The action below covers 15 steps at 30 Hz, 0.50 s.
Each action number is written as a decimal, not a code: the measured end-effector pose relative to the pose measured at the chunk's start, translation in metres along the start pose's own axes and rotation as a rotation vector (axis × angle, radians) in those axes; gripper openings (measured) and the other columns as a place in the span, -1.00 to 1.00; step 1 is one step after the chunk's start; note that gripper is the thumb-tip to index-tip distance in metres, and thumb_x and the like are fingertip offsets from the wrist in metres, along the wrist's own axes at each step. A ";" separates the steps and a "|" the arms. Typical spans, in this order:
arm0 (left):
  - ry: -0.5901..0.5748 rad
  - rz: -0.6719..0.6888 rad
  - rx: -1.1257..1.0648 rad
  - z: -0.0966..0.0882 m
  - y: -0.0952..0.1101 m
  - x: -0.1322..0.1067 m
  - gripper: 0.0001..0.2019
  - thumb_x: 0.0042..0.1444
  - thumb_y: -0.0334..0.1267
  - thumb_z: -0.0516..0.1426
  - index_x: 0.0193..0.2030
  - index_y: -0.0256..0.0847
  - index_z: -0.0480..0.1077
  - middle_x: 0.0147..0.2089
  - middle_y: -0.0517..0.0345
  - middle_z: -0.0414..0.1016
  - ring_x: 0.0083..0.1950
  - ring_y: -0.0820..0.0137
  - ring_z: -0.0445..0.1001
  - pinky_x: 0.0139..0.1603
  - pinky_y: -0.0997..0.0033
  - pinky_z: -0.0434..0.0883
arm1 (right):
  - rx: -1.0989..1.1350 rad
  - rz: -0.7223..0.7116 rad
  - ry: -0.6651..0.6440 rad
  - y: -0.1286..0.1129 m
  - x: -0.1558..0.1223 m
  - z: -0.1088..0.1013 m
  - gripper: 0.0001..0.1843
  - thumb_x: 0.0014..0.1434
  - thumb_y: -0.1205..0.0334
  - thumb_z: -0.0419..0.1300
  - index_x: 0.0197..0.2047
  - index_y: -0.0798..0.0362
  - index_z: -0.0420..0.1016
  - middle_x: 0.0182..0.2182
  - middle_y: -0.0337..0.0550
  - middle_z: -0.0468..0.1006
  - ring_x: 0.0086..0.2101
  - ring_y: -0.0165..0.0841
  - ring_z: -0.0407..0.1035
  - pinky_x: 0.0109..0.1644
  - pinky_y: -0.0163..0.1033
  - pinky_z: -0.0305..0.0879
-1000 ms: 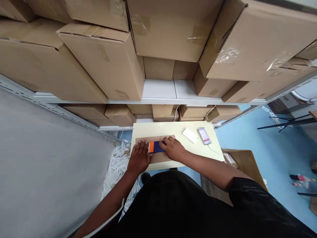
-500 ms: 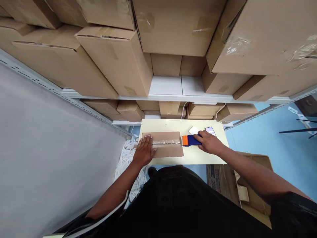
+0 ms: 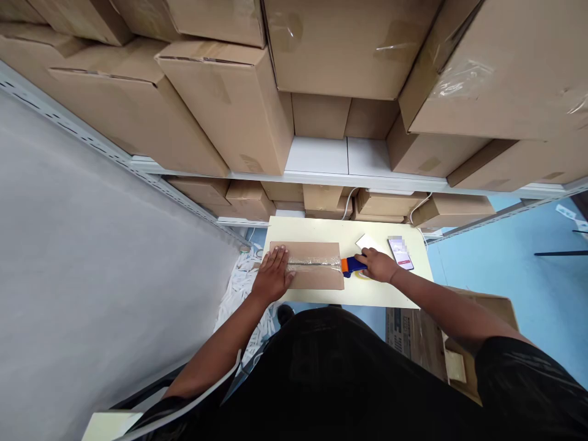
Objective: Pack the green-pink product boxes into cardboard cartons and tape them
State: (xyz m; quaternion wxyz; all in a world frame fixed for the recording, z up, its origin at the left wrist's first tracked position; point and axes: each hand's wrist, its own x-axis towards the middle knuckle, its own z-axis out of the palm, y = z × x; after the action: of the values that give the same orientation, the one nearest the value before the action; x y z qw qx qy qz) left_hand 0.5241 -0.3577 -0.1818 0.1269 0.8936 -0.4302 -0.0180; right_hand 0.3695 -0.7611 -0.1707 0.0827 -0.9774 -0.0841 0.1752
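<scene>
A cardboard box [image 3: 316,280] lies on the pale table [image 3: 307,229], with clear tape running lengthwise over its middle seam. Flat on the box's left end rests my left hand [image 3: 274,275], its fingers stretched out. My right hand [image 3: 379,265] grips a blue and orange tape dispenser [image 3: 353,266] against the right end of the box, where the tape strip ends. Part of a yellowish tape roll shows under that hand. Behind it are a small white piece [image 3: 367,242], perhaps paper, and a phone [image 3: 400,252] with a lit screen.
Shelves full of cardboard boxes [image 3: 225,104] rise behind the table. A grey wall [image 3: 114,275] stands at the left, with a heap of white strips [image 3: 236,288] on the floor beside it. An open carton [image 3: 496,306] sits below right.
The tape dispenser has tilted and come down against the box's right end, and more of the phone shows. My left hand stays flat on the box. The whole view has shifted slightly.
</scene>
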 end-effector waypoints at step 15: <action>0.202 -0.152 -0.413 0.015 -0.018 -0.018 -0.32 0.39 -0.13 -0.04 0.59 -0.27 -0.08 0.62 -0.22 -0.11 0.62 0.04 -0.08 0.54 -0.16 0.07 | 0.649 0.817 0.134 -0.013 -0.051 0.108 -0.57 0.13 0.18 0.20 0.10 -0.08 0.49 -0.24 -0.20 0.66 -0.28 -0.26 0.56 -0.21 -0.25 0.41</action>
State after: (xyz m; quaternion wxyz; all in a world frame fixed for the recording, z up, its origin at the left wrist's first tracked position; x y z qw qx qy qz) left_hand 0.5249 -0.3362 -0.2020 0.3478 0.8757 -0.3339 -0.0256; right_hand 0.2819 -0.7441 -0.2517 0.3113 -0.8636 0.3682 0.1475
